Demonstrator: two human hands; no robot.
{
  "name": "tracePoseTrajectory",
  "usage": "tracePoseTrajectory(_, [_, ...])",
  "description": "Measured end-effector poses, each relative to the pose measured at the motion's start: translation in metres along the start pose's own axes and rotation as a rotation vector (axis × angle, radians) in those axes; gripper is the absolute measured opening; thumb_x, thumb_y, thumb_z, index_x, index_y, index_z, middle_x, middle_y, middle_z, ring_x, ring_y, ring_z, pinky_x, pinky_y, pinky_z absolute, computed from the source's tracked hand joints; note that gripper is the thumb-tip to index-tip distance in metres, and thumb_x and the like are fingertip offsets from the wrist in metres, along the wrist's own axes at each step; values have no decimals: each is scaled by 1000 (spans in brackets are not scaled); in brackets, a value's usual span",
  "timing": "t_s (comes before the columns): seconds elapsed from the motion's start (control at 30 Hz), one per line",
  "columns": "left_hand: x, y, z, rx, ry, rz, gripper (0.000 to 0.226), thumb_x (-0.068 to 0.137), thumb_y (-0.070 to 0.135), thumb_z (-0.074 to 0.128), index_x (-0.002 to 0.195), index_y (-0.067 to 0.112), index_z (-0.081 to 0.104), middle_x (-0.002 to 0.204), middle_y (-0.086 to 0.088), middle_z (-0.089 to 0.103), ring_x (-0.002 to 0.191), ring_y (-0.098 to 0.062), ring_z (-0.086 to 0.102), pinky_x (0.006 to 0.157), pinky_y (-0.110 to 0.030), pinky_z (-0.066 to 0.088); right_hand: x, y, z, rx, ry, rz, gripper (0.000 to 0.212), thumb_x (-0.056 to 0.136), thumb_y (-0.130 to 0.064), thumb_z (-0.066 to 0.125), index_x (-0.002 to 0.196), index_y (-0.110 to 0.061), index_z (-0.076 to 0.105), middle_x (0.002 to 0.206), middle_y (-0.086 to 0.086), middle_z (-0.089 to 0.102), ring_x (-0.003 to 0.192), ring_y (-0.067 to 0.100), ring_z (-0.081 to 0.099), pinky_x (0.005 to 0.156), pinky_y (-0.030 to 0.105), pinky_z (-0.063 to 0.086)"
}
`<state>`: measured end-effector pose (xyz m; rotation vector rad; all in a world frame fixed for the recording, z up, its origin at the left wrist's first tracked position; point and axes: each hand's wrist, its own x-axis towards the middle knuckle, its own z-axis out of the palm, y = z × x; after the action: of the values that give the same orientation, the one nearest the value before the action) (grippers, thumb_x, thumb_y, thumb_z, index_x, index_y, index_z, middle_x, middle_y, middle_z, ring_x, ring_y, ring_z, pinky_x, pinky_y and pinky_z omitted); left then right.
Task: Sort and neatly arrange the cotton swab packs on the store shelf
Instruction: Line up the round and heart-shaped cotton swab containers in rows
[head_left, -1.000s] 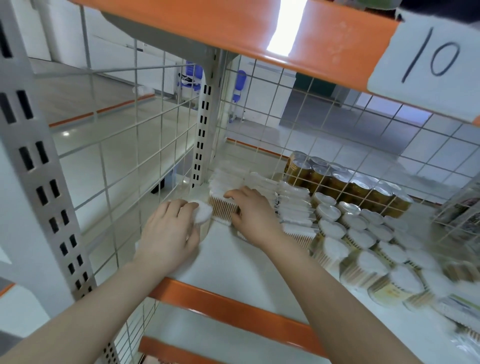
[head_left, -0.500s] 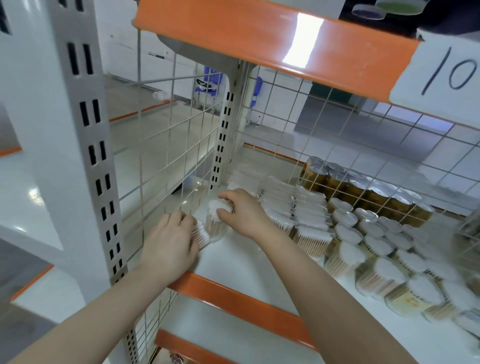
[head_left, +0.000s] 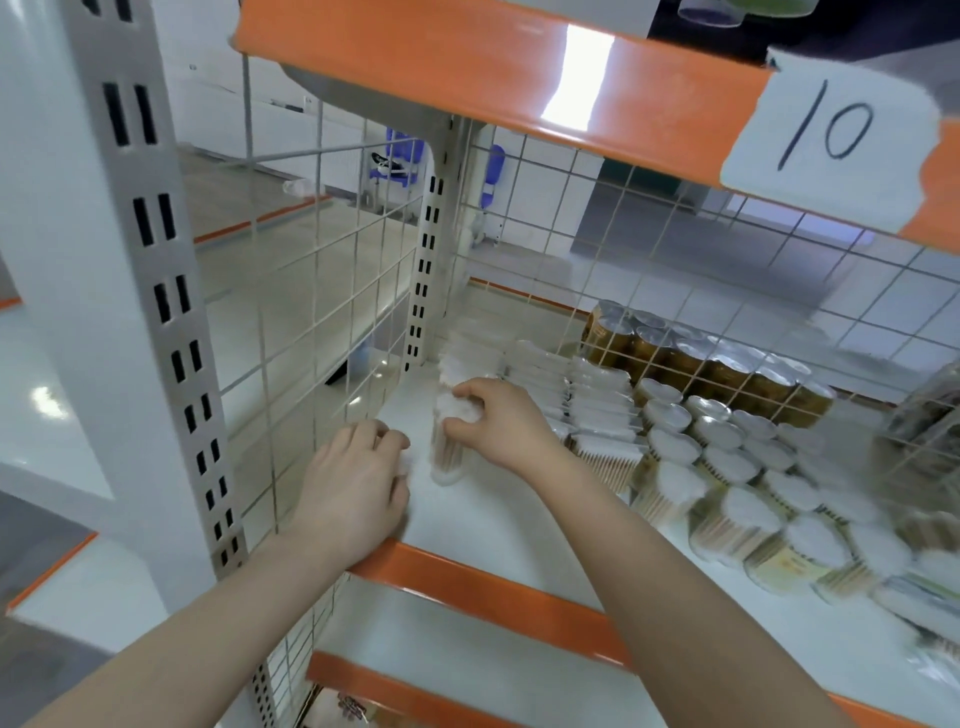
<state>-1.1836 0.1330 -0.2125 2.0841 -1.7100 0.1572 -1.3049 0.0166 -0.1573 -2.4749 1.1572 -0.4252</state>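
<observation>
On the white shelf, my right hand grips the top of an upright round cotton swab pack near the left end. My left hand lies just left of it, fingers curled over another swab pack that is mostly hidden. Behind them, flat swab packs stand in rows. Round swab packs fill the shelf to the right.
A wire mesh panel closes the shelf's left side and back. Brown cans with silver lids line the rear. An orange beam with a "10" label hangs overhead. The orange front edge runs below my wrists.
My right hand has drawn a round pack out from the back rows toward the front left and stood it upright. My left hand stays beside it with its pack.
</observation>
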Motion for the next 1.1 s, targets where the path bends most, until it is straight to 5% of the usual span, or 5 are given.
tracePoseTrajectory(0.33, [-3, 67, 14, -16, -30, 201, 49, 64, 40, 39, 89, 11, 69, 80, -5, 64, 71, -25, 65, 62, -33, 54, -69, 39, -46, 27, 110, 79, 46, 85, -31, 62, 127, -14, 55, 129, 2, 56, 115, 16, 51, 88, 20, 36])
tracePoseTrajectory(0.53, [-14, 127, 22, -87, -110, 202, 60, 68, 50, 67, 114, 12, 62, 100, -5, 64, 92, -28, 64, 75, -35, 52, -116, 75, -71, 72, 177, 207, 43, 85, -33, 61, 125, -15, 56, 124, 3, 58, 110, 15, 53, 79, 18, 35])
tracePoseTrajectory(0.67, [-22, 170, 29, -111, -134, 219, 67, 82, 57, 53, 137, 23, 38, 129, 3, 47, 121, -19, 43, 98, -29, 33, -147, 99, -90, 93, 212, 248, 42, 86, -32, 60, 124, -15, 57, 122, 2, 59, 109, 13, 53, 78, 17, 34])
tracePoseTrajectory(0.93, [-36, 245, 45, -140, -117, 246, 57, 86, 57, 46, 132, 26, 34, 126, 7, 49, 118, -14, 43, 94, -25, 33, -200, 144, -119, 137, 281, 314, 38, 86, -32, 61, 120, -16, 59, 99, -6, 54, 92, 8, 51, 74, 20, 39])
tracePoseTrajectory(1.1, [-44, 283, 56, -185, -110, 229, 55, 87, 52, 50, 132, 23, 34, 125, 6, 51, 118, -15, 44, 92, -25, 33, -223, 170, -131, 155, 306, 357, 36, 87, -33, 59, 118, -15, 59, 104, -2, 57, 91, 10, 53, 72, 19, 40])
